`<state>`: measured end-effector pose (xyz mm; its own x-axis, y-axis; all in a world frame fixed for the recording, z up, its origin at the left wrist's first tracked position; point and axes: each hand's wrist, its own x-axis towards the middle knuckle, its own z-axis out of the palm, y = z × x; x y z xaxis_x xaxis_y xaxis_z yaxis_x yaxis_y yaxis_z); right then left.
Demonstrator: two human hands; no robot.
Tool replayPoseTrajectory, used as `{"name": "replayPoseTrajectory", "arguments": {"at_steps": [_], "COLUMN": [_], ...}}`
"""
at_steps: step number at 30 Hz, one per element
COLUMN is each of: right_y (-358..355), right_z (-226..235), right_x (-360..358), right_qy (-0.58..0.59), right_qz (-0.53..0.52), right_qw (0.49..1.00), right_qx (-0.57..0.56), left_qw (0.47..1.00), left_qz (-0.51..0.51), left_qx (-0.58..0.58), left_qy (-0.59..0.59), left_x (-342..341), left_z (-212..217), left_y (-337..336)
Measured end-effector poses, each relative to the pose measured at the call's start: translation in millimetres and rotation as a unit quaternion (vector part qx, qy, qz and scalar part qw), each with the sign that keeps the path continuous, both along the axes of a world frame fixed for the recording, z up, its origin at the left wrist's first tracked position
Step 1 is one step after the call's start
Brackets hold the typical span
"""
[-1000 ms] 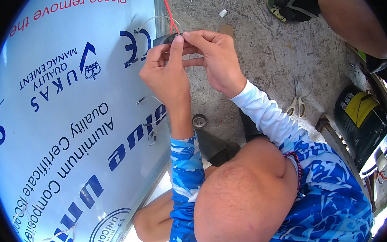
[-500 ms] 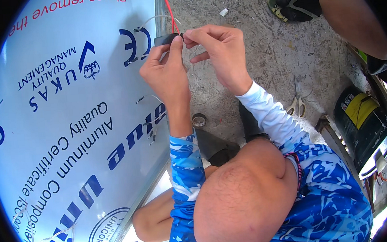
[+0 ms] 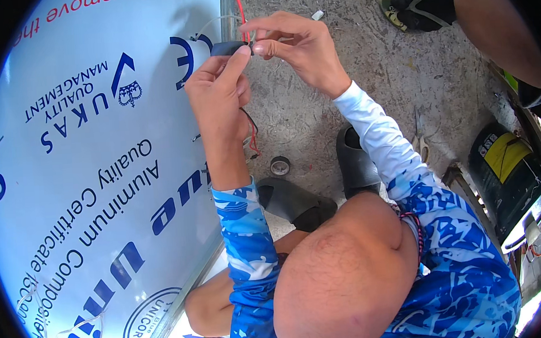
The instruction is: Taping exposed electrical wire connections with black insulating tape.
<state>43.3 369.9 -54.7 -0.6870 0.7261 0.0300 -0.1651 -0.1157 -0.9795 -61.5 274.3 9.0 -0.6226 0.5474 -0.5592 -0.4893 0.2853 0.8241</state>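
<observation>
- left hand (image 3: 219, 88) is still pinching the black piece (image 3: 226, 48), which sits right at the panel (image 3: 111, 197) edge, red wire (image 3: 240, 10) running up from it
- right hand (image 3: 303, 46) now has its fingers more raised, thumb by the piece's end, can't tell if it's gripping anything
- loose wires (image 3: 254, 139), red and black, now show below the left hand
- so the piece seems steadied, right hand maybe just shifting grip

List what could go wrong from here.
The flat black piece, pinched in the bare left hand, could slip and drop. The thin red wire, running up from near its right end, might snag or pull loose. The round black tape roll on the grey concrete floor could get kicked by the dark shoe beside it.
</observation>
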Motion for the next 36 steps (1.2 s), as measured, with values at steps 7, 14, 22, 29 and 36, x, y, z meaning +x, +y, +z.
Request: {"name": "replayPoseTrajectory", "arguments": {"at_steps": [7, 14, 22, 29, 36], "right_y": [14.7, 13.5, 23.1, 32.6, 35.7], "right_z": [3.2, 10.4, 16.1, 27.2, 38.7], "right_x": [-5.8, -10.5, -10.9, -11.8, -11.9], "right_qy": [0.004, -0.035, -0.109, -0.094, -0.069], "right_qz": [0.077, 0.079, 0.123, 0.149, 0.171], "right_qw": [0.997, 0.995, 0.969, 0.962, 0.980], "right_qx": [-0.008, -0.041, 0.184, 0.207, 0.079], "left_qw": [1.000, 0.999, 0.983, 0.954, 0.976], "left_qz": [-0.021, -0.008, -0.063, -0.112, -0.029], "left_qx": [0.017, 0.042, 0.037, 0.002, 0.037], "left_qy": [0.001, 0.033, 0.170, 0.277, 0.212], "left_x": [-5.6, -2.6, -5.4, -11.8, -3.3], "left_z": [-0.9, -1.8, -3.2, -10.0, -4.9], "left_y": [-2.4, -4.6, -7.8, -14.9, -13.2]}}
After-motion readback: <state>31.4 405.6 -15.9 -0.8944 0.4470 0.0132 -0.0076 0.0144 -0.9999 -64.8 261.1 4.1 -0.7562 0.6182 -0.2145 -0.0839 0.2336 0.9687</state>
